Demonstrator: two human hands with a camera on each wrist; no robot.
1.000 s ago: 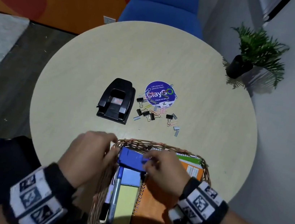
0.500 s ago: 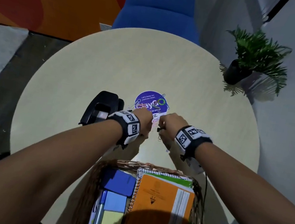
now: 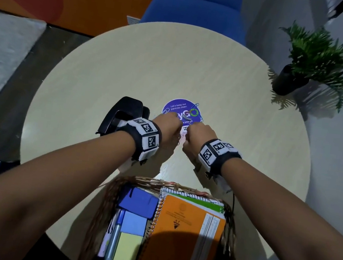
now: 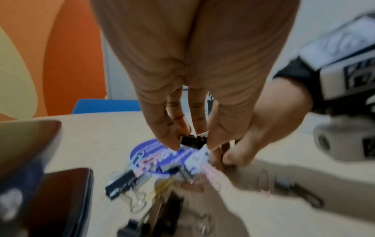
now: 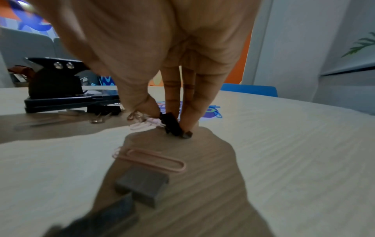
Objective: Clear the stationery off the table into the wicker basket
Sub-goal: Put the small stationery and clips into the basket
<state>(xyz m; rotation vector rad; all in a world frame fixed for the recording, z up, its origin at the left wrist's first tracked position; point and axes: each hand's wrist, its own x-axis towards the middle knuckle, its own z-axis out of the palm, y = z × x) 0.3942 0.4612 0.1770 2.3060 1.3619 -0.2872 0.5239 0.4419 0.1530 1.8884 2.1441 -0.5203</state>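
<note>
Both hands reach over the wicker basket [image 3: 113, 190] to the heap of clips beside the purple round sticker [image 3: 183, 111]. My left hand [image 3: 168, 125] pinches a black binder clip [image 4: 192, 141] between thumb and fingers, lifted just off the table. My right hand [image 3: 196, 136] pinches another black binder clip [image 5: 172, 124] that still touches the tabletop. More binder clips [image 4: 121, 182], pink paper clips [image 5: 150, 158] and grey staple blocks [image 5: 142, 184] lie loose around them. The basket holds an orange notebook [image 3: 179, 236], sticky notes and a pen.
A black hole punch [image 3: 124, 112] stands just left of my left hand. The round beige table [image 3: 153, 65] has a blue chair [image 3: 197, 3] behind it and a potted plant [image 3: 314, 64] on the floor at the right.
Both hands left the basket, where the blue pad now lies, and reached forward to the clip heap. Each has closed on a black binder clip.
</note>
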